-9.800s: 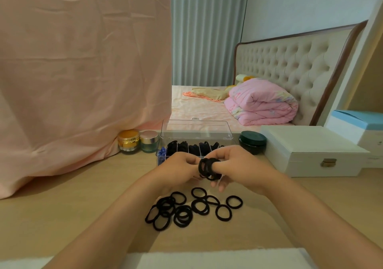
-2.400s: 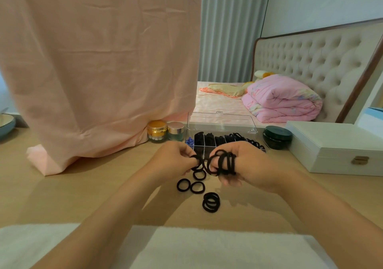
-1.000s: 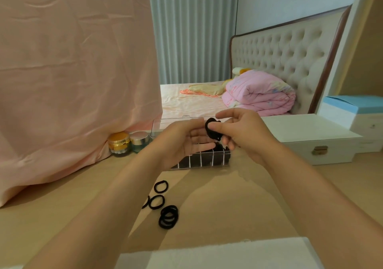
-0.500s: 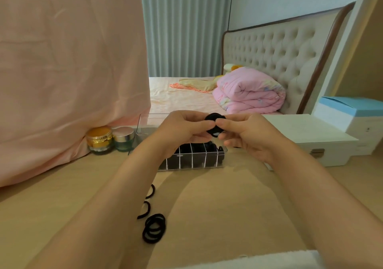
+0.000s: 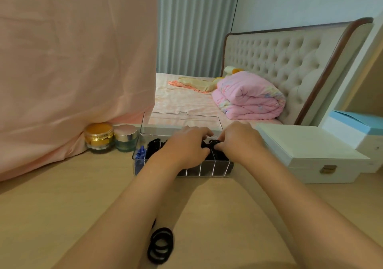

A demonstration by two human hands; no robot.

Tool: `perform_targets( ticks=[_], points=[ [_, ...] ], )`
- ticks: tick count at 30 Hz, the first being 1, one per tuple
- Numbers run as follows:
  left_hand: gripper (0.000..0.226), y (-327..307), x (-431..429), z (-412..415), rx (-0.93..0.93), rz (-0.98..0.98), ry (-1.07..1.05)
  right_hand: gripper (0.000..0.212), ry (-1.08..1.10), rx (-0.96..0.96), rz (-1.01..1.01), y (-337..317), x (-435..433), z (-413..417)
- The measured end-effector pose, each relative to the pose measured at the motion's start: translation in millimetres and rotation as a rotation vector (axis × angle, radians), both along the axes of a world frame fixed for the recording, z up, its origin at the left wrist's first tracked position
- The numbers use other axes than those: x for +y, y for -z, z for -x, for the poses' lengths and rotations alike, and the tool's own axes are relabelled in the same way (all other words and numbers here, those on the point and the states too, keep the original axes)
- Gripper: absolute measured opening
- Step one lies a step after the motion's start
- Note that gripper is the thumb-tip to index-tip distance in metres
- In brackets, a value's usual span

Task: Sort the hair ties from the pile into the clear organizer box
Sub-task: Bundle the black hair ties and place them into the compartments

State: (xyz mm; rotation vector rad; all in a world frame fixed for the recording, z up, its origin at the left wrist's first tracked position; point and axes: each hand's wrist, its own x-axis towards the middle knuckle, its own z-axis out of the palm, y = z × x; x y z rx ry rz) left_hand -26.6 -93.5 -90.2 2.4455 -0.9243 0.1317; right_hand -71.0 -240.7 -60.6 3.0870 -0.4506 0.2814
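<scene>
The clear organizer box point(image 5: 207, 170) stands on the table with its lid point(image 5: 180, 121) raised behind it; its compartments hold black hair ties, and the leftmost holds blue ones point(image 5: 140, 153). Both hands are over the box's right half. My right hand point(image 5: 238, 142) pinches a bundle of black hair ties point(image 5: 213, 143) down into a compartment. My left hand point(image 5: 186, 148) lies beside it with fingers curled at the same bundle. A small stack of black hair ties point(image 5: 160, 245) lies on the table near me, partly hidden by my left forearm.
Two cosmetic jars, one gold point(image 5: 99, 137) and one silver-lidded point(image 5: 126, 137), stand left of the box under a pink cloth point(image 5: 72, 61). A white case with a brass latch point(image 5: 310, 154) sits at the right, a blue-and-white box point(image 5: 356, 125) behind it.
Both hands have dropped from in front of me down into the box with the bundle of ties. Over the last seconds the pile on the table has shrunk to a small stack.
</scene>
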Motion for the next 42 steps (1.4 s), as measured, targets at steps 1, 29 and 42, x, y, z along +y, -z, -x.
perform_targets(
  ticks=[1,29,42],
  points=[
    [0.049,2,1,-1,0.006,-0.001,0.008,0.036,-0.011,0.073,0.129,-1,3,-4],
    [0.039,-13,6,12,0.028,0.0,-0.023,0.05,-0.382,0.026,0.029,14,-14,29],
    [0.01,-32,93,76,0.032,-0.181,-0.021,0.015,-0.726,0.147,-0.337,-17,65,80]
  ],
)
